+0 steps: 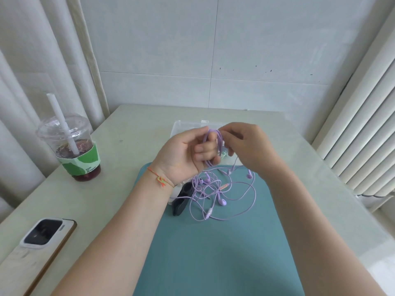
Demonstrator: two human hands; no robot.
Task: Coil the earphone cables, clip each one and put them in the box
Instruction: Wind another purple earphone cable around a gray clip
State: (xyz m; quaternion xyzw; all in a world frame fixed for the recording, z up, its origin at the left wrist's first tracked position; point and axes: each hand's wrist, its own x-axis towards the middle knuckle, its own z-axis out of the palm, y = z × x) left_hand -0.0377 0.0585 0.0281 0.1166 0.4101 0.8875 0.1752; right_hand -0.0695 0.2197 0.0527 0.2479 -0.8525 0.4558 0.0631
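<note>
While the left hand (183, 154) holds its curled fingers inside a small coil of purple earphone cable (213, 146), the right hand (245, 146) pinches the coil's top (both raised above the clear box (181, 127) at twelve o'clock). Loose cable (224, 195) sprawls on the teal mat (213, 253); black clips (181, 199) lie at nine o'clock of it.

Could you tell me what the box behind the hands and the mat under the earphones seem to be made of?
The box looks like clear, glossy plastic: the table shows through its wall and its rim glints. The mat looks like soft matte rubber or silicone, perhaps fabric-faced: an even teal surface with rounded corners and no shine.
</note>
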